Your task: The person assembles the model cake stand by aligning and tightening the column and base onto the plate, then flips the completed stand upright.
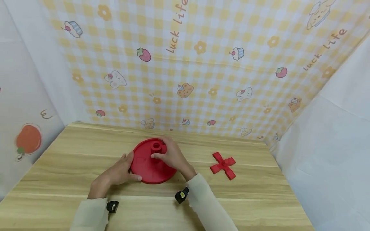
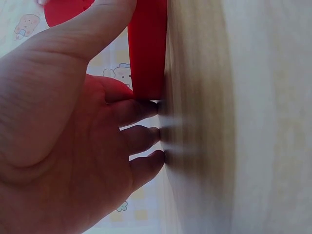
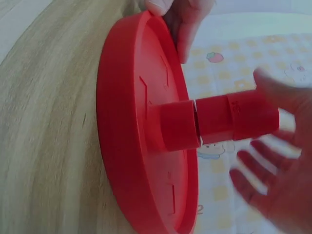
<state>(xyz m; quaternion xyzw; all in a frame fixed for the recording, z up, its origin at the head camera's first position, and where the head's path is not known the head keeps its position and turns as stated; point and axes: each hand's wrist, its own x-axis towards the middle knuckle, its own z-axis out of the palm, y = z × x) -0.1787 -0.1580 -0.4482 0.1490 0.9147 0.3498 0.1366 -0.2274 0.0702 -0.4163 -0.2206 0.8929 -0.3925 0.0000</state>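
A red round base [image 1: 144, 168] with a raised rim lies on the table, a short post [image 3: 178, 126] standing up from its middle. On the end of that post sits a red tube [image 3: 214, 119] with a wider end, a thin seam showing between the two. My left hand [image 1: 119, 171] holds the base's rim at the left, thumb on the near side; in the left wrist view the other fingertips [image 2: 155, 158] reach down to the table. My right hand [image 1: 173, 156] holds the tube's upper end between thumb and index finger, its other fingers spread loosely.
A red cross-shaped piece [image 1: 223, 165] with four flat arms lies on the wooden table [image 1: 254, 199] to the right. A checked cloth [image 1: 185, 70] hangs behind the table, and white cloth [image 1: 332, 138] hangs at the right side.
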